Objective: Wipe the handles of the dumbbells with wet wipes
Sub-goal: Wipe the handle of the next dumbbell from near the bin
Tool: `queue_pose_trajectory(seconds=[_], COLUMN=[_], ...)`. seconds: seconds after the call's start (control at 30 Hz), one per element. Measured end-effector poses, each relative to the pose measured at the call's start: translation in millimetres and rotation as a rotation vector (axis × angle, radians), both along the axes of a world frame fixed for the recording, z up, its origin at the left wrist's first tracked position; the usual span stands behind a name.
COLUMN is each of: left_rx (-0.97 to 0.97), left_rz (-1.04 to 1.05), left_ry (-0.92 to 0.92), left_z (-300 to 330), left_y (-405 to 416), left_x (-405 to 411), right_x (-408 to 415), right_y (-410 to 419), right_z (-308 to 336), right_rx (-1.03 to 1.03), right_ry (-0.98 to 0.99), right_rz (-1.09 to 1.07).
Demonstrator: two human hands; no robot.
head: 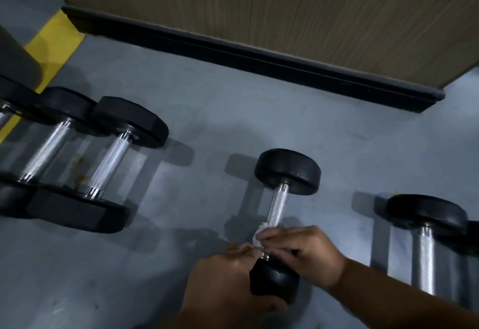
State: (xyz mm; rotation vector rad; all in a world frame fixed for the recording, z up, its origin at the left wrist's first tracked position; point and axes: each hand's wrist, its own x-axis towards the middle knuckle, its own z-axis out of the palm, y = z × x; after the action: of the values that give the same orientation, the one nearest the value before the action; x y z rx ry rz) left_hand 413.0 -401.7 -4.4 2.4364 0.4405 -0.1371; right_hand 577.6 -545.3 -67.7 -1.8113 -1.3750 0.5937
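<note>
A small dumbbell [278,204] with round black ends and a knurled steel handle lies on the grey floor in the middle. A white wet wipe [260,234] is wrapped around the near end of that handle. My right hand [308,251] pinches the wipe against the handle from the right. My left hand [228,279] grips the dumbbell's near black end [274,279] from the left and steadies it. The handle's far half is bare.
Two hex-ended dumbbells [108,162] [46,152] lie side by side at the left, with a third cut off at the frame edge. A larger round dumbbell [425,240] lies at the right. A wooden wall with a black skirting board [259,59] runs behind.
</note>
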Motion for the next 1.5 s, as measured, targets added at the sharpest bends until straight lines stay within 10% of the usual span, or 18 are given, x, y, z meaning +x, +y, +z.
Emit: queue_pose_trajectory(seconds=[0.23, 0.43, 0.6, 0.8, 1.0, 1.2, 1.37, 1.5], left_rx=[0.03, 0.011, 0.038, 0.021, 0.053, 0.039, 0.09, 0.1], left_rz=[0.004, -0.003, 0.008, 0.019, -0.015, 0.009, -0.027, -0.065], left_ry=[0.041, -0.055, 0.025, -0.008, 0.036, -0.035, 0.09, 0.229], left_z=[-2, 2, -2, -2, -5, -1, -4, -2], left_y=[-2, -4, -9, -9, -11, -15, -20, -30], left_x=[0, 1, 0, 3, 2, 8, 7, 13], right_x=[35, 14, 41, 5, 39, 8, 41, 5], right_y=[22, 8, 23, 1, 21, 2, 21, -4], right_z=[-1, 8, 0, 5, -3, 6, -4, -3], right_rx=[0.077, -0.027, 0.06, -0.022, 0.062, -0.023, 0.056, 0.027], right_ry=[0.001, -0.021, 0.02, 0.068, 0.026, 0.065, 0.053, 0.074], right_rz=[-0.352, 0.141, -0.338, 0.09, -0.368, 0.08, -0.387, -0.151])
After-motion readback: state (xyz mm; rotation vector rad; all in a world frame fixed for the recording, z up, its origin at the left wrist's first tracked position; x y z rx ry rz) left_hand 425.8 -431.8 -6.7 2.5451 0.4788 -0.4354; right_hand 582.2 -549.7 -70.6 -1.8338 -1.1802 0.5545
